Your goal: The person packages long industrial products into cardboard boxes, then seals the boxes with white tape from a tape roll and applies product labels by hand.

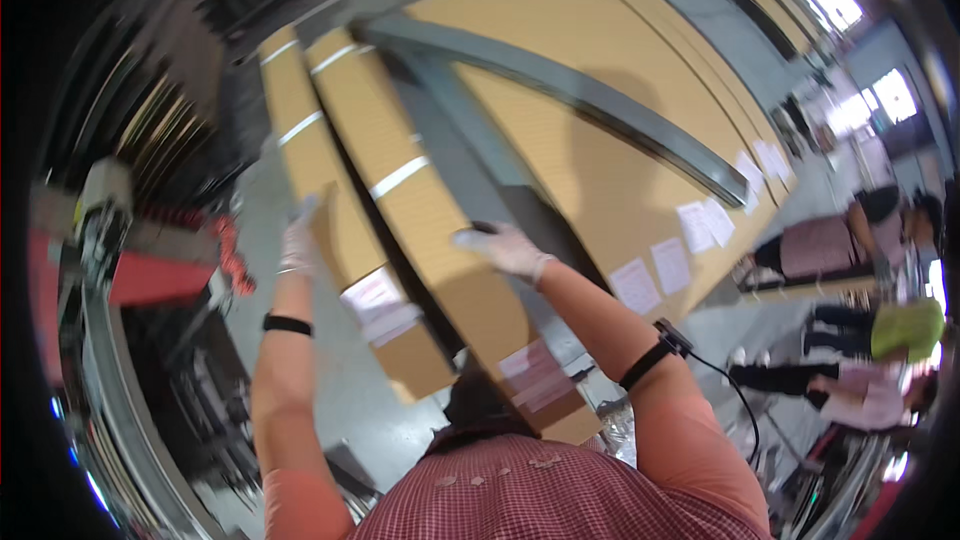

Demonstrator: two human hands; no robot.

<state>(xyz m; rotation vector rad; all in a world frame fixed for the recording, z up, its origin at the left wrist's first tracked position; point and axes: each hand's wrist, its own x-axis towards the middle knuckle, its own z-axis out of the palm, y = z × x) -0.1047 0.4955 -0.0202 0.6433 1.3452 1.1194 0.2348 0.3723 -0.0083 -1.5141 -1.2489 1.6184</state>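
Two long, narrow cardboard boxes lie side by side in front of me, a dark gap between them. White straps cross both, and white paper labels sit near their close ends. My left hand [299, 244], in a pale glove, is at the outer side of the left box [345, 215], its fingers stretched forward and somewhat blurred. Over the right box [432, 240] reaches my right hand [514, 251], also gloved, fingers extended across its top near the right edge. The glove's fingertips look bluish grey and dark. Whether either palm touches cardboard is hard to tell.
A large flat cardboard package [620, 170] with papers lies to the right, crossed by a grey metal beam [560, 80]. Red and grey machinery [160, 278] stands at left. Several people are at the far right, one in a green top [908, 330].
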